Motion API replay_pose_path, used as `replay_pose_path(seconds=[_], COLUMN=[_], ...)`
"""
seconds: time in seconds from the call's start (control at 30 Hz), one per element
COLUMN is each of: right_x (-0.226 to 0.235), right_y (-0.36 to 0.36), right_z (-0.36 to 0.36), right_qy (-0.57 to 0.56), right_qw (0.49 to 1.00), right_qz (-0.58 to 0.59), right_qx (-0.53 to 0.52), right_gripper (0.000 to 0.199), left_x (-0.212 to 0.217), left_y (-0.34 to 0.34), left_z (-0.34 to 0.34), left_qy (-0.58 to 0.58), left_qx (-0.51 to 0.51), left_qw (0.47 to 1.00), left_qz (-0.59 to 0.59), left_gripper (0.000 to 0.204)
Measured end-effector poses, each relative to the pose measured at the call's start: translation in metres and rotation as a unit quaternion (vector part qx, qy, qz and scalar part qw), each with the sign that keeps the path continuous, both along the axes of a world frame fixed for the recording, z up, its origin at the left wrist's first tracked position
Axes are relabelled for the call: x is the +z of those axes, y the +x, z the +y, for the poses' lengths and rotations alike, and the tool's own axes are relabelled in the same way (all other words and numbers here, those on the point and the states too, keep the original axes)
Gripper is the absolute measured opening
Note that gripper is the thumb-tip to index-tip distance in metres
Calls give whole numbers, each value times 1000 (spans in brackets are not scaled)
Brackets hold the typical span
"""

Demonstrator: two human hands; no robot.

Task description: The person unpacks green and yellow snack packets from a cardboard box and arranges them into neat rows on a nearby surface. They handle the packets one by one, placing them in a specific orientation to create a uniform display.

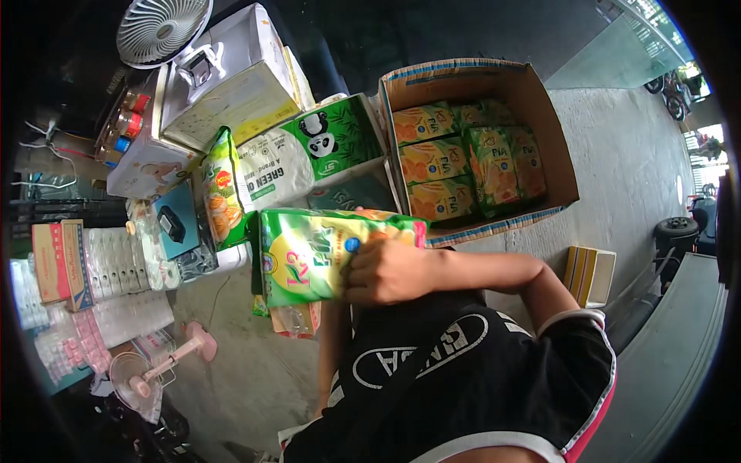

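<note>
A shiny green and yellow food packet [309, 258] is held up in front of my chest. My right hand [394, 270] lies over the packet's right part, its fingers curled closed against it. My left forearm [329, 347] rises to the packet's underside; the packet hides the left hand, so its fingers do not show. Just beyond, to the right, stands an opened cardboard box [567, 166] holding several green and orange packets [434, 160] in rows. A green snack bag [224, 189] stands upright to the left of the held packet.
Behind the packet lies a green and white panda-printed pack [336, 143]. White cartons [220, 77] carry a white fan [158, 31] at the back left. A pink fan [147, 378] and plastic-wrapped stacks [116, 258] occupy the left side. A small yellow-sided box [590, 276] sits at right.
</note>
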State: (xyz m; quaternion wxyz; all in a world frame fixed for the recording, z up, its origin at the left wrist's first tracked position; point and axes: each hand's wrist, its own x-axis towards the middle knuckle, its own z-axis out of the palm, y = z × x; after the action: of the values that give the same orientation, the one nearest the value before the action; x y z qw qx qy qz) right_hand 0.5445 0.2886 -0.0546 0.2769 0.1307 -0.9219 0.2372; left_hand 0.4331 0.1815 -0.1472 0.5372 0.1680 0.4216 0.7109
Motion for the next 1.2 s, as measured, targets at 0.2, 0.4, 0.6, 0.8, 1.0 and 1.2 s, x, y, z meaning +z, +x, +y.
replay_pose_path(seconds=[0.2, 0.4, 0.6, 0.8, 1.0, 1.2], right_x=[-86, -120, -179, -186, -155, -115], right_y=[-33, -45, -38, -39, -4, 95], right_z=[20, 50, 51, 24, 23, 81], right_qy=[207, 252, 180, -8, -31, -245], right_qw=[970, 917, 938, 925, 950, 776], right_qz=[-111, -285, -243, -296, -183, -114], right_qx=[-71, -121, -172, -237, -252, -571], right_gripper=[8, 5, 7, 14, 32, 22], left_x=[-121, -199, -179, -157, -124, 16], left_y=[-34, -44, -68, -26, -19, -5], left_z=[-2, 16, 28, -3, 20, 86], left_qy=[-141, -202, -355, -323, -74, -2], left_qx=[-47, -118, -329, -387, -462, -571], left_qw=[989, 970, 874, 862, 819, 801], left_qz=[14, 60, 36, 47, 331, 179], left_gripper=[57, 53, 48, 45, 27, 38])
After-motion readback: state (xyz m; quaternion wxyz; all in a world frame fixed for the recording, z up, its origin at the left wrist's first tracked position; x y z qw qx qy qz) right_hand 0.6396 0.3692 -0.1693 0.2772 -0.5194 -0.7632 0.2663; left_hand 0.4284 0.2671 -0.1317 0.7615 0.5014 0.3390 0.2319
